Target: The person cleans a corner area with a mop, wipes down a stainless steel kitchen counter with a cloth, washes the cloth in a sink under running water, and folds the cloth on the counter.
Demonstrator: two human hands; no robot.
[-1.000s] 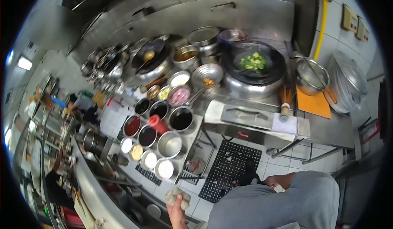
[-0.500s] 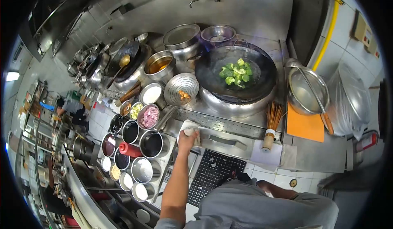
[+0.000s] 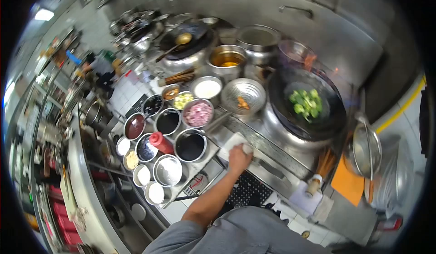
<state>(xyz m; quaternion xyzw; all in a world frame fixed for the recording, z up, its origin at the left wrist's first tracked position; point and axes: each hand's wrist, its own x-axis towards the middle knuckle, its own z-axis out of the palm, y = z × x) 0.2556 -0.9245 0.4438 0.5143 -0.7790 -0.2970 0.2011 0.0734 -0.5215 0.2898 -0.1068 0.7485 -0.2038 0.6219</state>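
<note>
My left hand is closed on a white cloth, which lies against the steel front ledge of the stove. Just beyond it runs a perforated drain strip. Farther right, green broccoli pieces sit in a large dark wok on its burner. A perforated strainer with a few orange-brown pieces rests left of the wok. Bowls of dark liquid and chopped pink meat stand left of my hand. My right hand is out of view.
A red squeeze bottle stands among several seasoning pots. Behind are a pot of amber liquid and another wok holding a ladle. At right are a bamboo brush, orange board and mesh strainer. A person crouches far left.
The view has swung left and tilted, so the stove appears farther right. My left hand still grips the cloth on the ledge. My right arm has left the view.
</note>
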